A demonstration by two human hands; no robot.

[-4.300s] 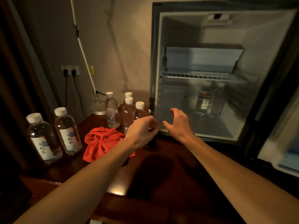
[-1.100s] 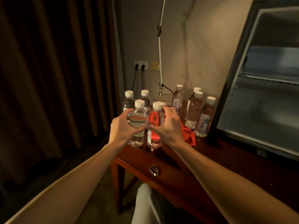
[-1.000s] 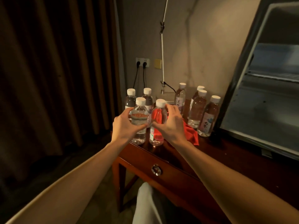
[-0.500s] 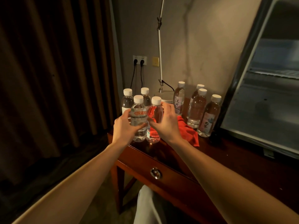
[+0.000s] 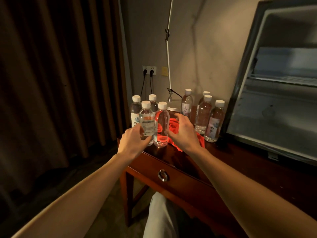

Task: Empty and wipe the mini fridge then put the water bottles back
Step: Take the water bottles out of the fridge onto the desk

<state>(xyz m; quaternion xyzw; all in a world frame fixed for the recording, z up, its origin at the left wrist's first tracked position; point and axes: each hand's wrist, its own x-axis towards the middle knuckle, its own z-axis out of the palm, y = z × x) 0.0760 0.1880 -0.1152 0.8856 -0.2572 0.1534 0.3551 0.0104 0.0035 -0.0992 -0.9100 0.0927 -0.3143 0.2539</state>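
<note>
Several white-capped water bottles stand on the dark wooden table (image 5: 221,157). At its left corner a bottle with an orange label (image 5: 147,121) and a clear bottle (image 5: 161,122) stand side by side in front of two more. My left hand (image 5: 133,143) hovers just before the orange-label bottle, fingers loosely curled, gripping nothing. My right hand (image 5: 182,133) is spread beside the clear bottle, over a red cloth (image 5: 199,140). Another group of bottles (image 5: 204,114) stands near the open mini fridge (image 5: 274,109), whose visible part holds no bottles.
A lamp base (image 5: 173,109) and its white pole stand behind the bottles. Two plugs sit in wall sockets (image 5: 148,71). A dark curtain (image 5: 60,83) hangs on the left. The table front has a drawer with a ring pull (image 5: 162,175). My knee shows below.
Half a second ago each hand gripped a bottle at the table's left corner. Both bottles now stand on the table and my hands have let go and drawn back slightly.
</note>
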